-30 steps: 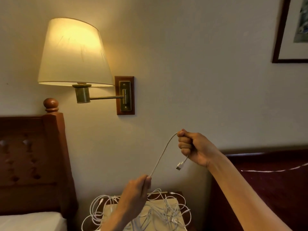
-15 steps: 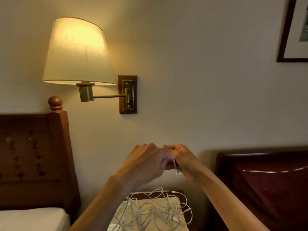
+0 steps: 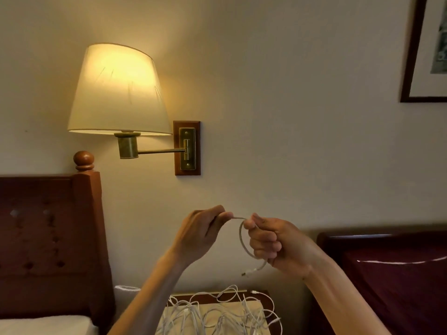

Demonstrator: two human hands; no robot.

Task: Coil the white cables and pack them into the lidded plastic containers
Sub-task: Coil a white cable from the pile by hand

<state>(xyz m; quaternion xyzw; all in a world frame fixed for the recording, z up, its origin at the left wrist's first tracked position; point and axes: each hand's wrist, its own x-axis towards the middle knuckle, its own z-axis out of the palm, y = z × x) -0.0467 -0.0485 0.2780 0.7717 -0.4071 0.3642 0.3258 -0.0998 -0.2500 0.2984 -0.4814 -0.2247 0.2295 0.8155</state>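
Both hands are raised in front of the wall, holding one white cable. My right hand is closed on a small loop of it, and the plug end hangs just below the fist. My left hand pinches the same cable between thumb and fingers a short way to the left. A tangled heap of white cables lies on the nightstand below my arms. No plastic container is in view.
A lit wall lamp juts out on a brass arm above my left hand. A wooden headboard stands at left and a dark one at right. A framed picture hangs top right.
A second ago my hands were apart with the cable stretched between them. They came together, and now the right hand holds a loop while the left draws slightly away.
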